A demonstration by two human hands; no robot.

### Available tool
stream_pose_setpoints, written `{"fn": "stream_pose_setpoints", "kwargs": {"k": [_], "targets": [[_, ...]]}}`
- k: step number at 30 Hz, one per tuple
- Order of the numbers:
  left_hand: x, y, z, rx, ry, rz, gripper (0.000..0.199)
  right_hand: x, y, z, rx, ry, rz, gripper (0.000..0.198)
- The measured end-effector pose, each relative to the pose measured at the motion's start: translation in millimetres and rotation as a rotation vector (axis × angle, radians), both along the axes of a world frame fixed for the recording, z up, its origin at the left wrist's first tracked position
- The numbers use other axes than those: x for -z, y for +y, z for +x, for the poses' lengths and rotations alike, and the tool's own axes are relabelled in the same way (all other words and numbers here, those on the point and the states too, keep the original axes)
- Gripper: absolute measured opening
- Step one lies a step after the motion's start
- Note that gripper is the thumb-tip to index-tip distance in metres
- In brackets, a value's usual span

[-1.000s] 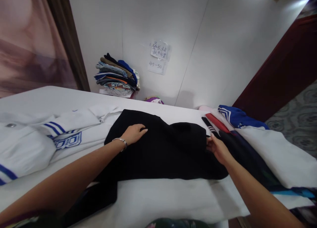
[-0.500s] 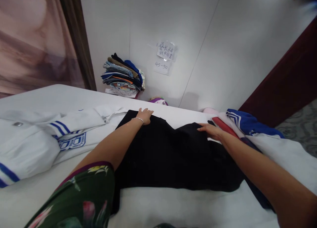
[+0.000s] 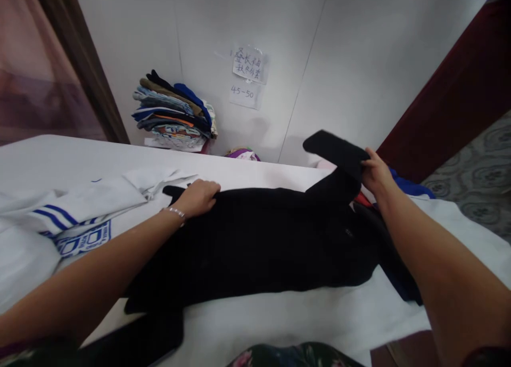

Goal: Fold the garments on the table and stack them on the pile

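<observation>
A black long-sleeved top (image 3: 255, 239) lies spread across the white table in front of me. My left hand (image 3: 199, 198) is closed over its far edge on the left side, fingers curled onto the cloth. On the right, my right hand (image 3: 374, 170) pinches one black sleeve (image 3: 335, 151) and holds it up above the table, its free end bent over to the left. Another black piece of cloth (image 3: 147, 335) hangs toward me at the lower left; whether it belongs to the same top is hard to tell.
White clothing with blue stripes (image 3: 91, 202) lies to the left. More white cloth (image 3: 451, 234) with blue and red pieces sits under my right arm. Beyond the table, a stack of folded clothes (image 3: 175, 114) stands by the wall, near handwritten paper signs (image 3: 249, 64).
My right hand has lifted the sleeve up and to the right. My left hand has shifted left and its fingers have curled onto the far edge. The view has turned slightly right.
</observation>
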State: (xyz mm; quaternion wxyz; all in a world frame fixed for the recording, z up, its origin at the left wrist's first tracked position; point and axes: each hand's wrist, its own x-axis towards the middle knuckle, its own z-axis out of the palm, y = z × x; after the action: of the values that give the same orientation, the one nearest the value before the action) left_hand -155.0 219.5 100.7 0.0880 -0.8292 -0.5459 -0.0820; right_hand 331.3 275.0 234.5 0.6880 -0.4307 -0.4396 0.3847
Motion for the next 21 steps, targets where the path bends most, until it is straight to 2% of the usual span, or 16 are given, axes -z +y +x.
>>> {"fn": "stream_pose_setpoints", "kwargs": {"k": [4, 6, 8, 11, 14, 16, 18, 21], "targets": [[23.8, -65, 5, 0.211, 0.032, -0.063, 0.011, 60, -60, 32, 0.076, 0.026, -0.126, 0.069], [33.6, -87, 8, 0.221, 0.029, -0.144, 0.013, 90, -90, 48, 0.08, 0.017, -0.213, 0.063], [38.3, -99, 10, 0.174, -0.004, -0.207, 0.014, 117, -118, 59, 0.025, -0.005, -0.301, 0.057], [37.3, -99, 10, 0.136, -0.054, -0.245, 0.016, 144, -151, 65, -0.005, -0.082, -0.316, 0.052], [34.0, -97, 11, 0.106, -0.036, -0.244, 0.019, 158, -173, 67, 0.01, -0.175, -0.373, 0.047], [32.8, -99, 13, 0.077, -0.019, -0.232, 0.021, 162, -184, 70, -0.048, -0.242, -0.43, 0.041], [31.5, -103, 15, 0.057, -0.021, -0.23, 0.021, 161, -194, 73, -0.204, -0.332, -0.474, 0.036], [27.2, -108, 18, 0.035, -0.099, -0.281, 0.019, 148, -200, 80, -0.44, -0.408, -0.516, 0.032]]}}
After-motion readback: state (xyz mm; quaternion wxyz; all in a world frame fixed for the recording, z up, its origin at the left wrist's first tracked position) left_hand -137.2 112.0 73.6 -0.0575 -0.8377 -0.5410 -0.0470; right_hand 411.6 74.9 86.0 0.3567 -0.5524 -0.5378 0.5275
